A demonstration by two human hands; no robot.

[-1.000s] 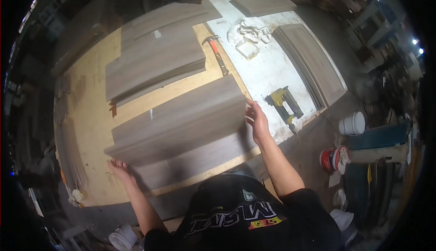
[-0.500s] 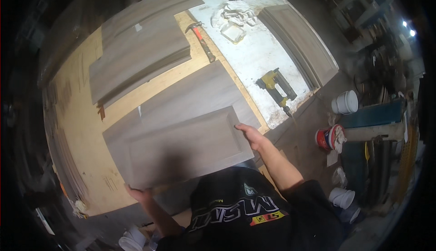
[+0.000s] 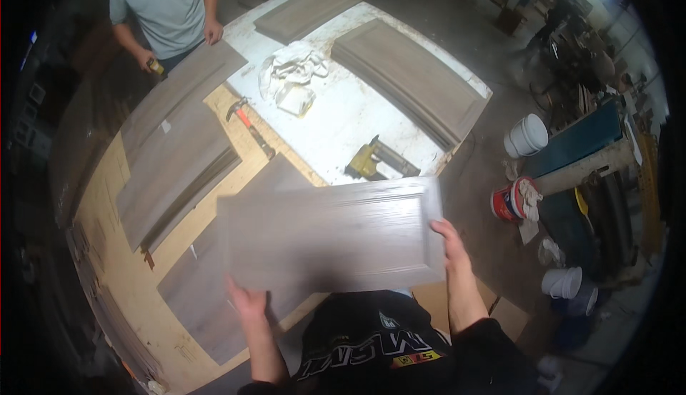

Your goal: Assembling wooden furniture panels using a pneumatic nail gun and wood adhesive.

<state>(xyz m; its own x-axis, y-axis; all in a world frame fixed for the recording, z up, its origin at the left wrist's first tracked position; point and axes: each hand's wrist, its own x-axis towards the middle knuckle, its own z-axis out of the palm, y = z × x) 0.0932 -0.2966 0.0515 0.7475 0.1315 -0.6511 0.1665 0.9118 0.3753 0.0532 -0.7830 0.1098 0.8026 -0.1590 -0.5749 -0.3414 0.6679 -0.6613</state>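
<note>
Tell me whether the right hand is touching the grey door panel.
Touching. The head view shows the right hand gripping the right edge of the grey door panel.

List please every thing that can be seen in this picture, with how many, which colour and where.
Held door panel: 1, grey wood, lifted above the bench.
Other door panels: several, grey, on the bench and white table.
Nail gun: 1, yellow and black, on the white table.
Hammer: 1, red handle, at the table's left edge.
Rags: a white heap, on the table.
Buckets: a few, white, plus a red one, on the floor at right.
Co-worker: 1, grey shirt, far side.
Left hand: under the panel's near edge.
Right hand: gripping its right end.
</note>
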